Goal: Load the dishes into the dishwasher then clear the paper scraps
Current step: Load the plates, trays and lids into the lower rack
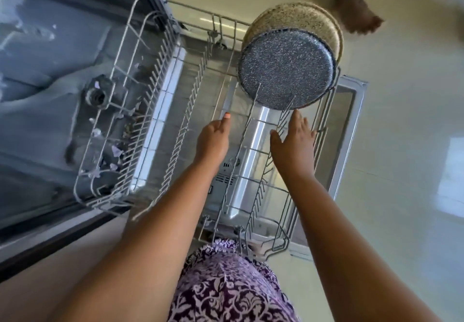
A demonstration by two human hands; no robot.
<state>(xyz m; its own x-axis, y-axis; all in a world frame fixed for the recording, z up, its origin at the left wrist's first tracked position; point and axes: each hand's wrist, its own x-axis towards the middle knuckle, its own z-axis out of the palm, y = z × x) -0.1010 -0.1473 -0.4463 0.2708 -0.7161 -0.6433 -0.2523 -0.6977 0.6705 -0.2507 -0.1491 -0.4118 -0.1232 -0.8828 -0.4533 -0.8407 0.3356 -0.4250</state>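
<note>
**Upper right of frame:** a dark grey speckled round dish stands on edge before a beige speckled round dish, propped by tines of the grey wire dishwasher rack, presumably for drainage. **Centre:** left hand and right hand, apart, fingers straight, hold nothing. **Centre left:** pale purple paper scraps.

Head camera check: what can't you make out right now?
1. Beige pan: mostly hidden behind the grey pan, head view.
2. Paper scraps: blurred behind the rack wires; count unclear.
3. Right hand: whether its fingertip touches the grey pan is unclear.
4. Second person: only a foot and trouser leg, cut off by the top edge.
</note>
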